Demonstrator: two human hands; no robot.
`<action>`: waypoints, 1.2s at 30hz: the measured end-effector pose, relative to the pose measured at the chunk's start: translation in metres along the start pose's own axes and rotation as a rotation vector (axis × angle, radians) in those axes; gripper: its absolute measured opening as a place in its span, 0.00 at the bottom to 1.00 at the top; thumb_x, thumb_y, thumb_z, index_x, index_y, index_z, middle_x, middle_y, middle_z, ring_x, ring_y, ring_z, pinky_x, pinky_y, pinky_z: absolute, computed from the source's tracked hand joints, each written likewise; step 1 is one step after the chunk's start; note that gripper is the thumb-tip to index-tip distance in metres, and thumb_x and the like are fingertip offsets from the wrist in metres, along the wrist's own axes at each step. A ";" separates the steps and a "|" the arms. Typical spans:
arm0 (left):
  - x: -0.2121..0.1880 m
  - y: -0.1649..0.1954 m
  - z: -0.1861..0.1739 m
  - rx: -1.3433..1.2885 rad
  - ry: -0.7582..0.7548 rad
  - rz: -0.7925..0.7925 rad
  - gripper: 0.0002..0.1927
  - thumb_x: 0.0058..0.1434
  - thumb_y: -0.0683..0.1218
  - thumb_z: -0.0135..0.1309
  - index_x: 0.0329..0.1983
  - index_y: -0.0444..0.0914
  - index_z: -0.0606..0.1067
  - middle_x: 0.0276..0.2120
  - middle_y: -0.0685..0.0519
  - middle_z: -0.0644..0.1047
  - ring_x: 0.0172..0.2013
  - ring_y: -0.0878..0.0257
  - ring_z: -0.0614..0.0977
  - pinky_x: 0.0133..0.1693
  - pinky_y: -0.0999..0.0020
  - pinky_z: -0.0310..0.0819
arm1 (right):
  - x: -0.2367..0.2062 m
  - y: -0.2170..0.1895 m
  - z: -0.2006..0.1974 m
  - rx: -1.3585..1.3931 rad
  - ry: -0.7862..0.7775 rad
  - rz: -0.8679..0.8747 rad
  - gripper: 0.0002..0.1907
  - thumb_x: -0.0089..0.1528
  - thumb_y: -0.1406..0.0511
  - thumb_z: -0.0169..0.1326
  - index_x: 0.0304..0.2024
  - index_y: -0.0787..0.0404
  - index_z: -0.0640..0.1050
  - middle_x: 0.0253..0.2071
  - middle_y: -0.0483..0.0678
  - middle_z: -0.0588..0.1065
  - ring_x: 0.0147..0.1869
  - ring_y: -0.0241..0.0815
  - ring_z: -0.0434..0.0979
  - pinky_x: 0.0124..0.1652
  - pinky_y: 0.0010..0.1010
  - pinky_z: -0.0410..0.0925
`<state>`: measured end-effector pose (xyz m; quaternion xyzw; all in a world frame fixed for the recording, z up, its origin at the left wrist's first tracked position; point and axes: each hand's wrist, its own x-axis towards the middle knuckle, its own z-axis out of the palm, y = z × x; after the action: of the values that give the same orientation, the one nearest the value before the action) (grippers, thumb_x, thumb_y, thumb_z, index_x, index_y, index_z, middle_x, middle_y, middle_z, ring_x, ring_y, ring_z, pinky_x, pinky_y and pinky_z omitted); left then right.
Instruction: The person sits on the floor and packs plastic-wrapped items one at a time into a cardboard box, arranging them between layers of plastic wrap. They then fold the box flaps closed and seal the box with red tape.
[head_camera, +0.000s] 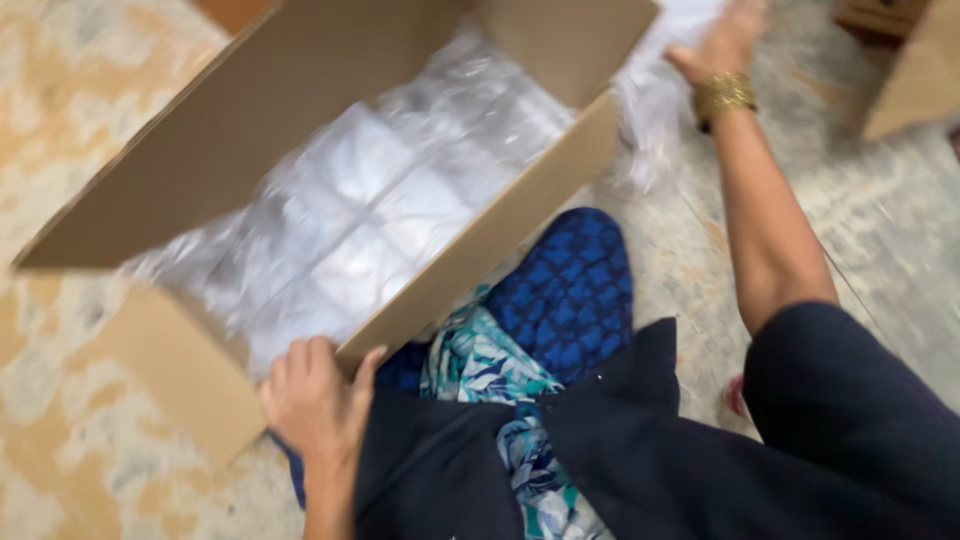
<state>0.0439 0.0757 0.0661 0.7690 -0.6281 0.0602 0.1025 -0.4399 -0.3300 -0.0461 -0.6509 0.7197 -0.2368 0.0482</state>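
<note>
In the head view, the open cardboard box (330, 190) lies tilted on the patterned carpet (60, 150), before the person's knees. The left hand (315, 395) grips the near wall of the box, fingers curled over its edge. The right hand (722, 42) reaches far out and touches the clear plastic wrap (650, 110) beside the box; whether it is closed on the wrap I cannot tell. Air cushion film (370, 210) fills the box. I judge the step to be emptying the packing; the box must be kept steady.

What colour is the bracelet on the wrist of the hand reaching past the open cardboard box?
Gold. The bracelet sits on the right hand's wrist, clearest in the head view.
</note>
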 end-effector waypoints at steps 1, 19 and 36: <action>0.001 -0.002 0.000 -0.007 0.013 0.008 0.25 0.49 0.62 0.68 0.31 0.40 0.71 0.32 0.51 0.71 0.37 0.51 0.73 0.39 0.54 0.63 | -0.009 0.003 -0.001 -0.117 0.032 -0.007 0.73 0.55 0.42 0.69 0.78 0.76 0.40 0.81 0.72 0.36 0.85 0.69 0.32 0.79 0.51 0.31; -0.013 0.013 -0.009 -0.112 0.109 0.035 0.23 0.50 0.58 0.69 0.34 0.39 0.71 0.33 0.51 0.72 0.36 0.52 0.73 0.38 0.55 0.63 | -0.119 -0.303 0.042 0.091 -0.452 -0.610 0.30 0.67 0.52 0.56 0.63 0.62 0.66 0.68 0.65 0.58 0.75 0.68 0.58 0.71 0.56 0.55; -0.013 0.015 -0.005 0.043 0.002 -0.061 0.26 0.47 0.62 0.71 0.34 0.42 0.72 0.34 0.53 0.72 0.39 0.53 0.75 0.42 0.57 0.65 | -0.098 0.058 -0.025 -0.217 -0.270 0.197 0.59 0.50 0.53 0.74 0.75 0.56 0.55 0.73 0.70 0.46 0.77 0.72 0.48 0.68 0.52 0.51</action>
<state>0.0271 0.0862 0.0689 0.7896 -0.6030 0.0713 0.0886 -0.4876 -0.2263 -0.0708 -0.6046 0.7882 -0.0625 0.0967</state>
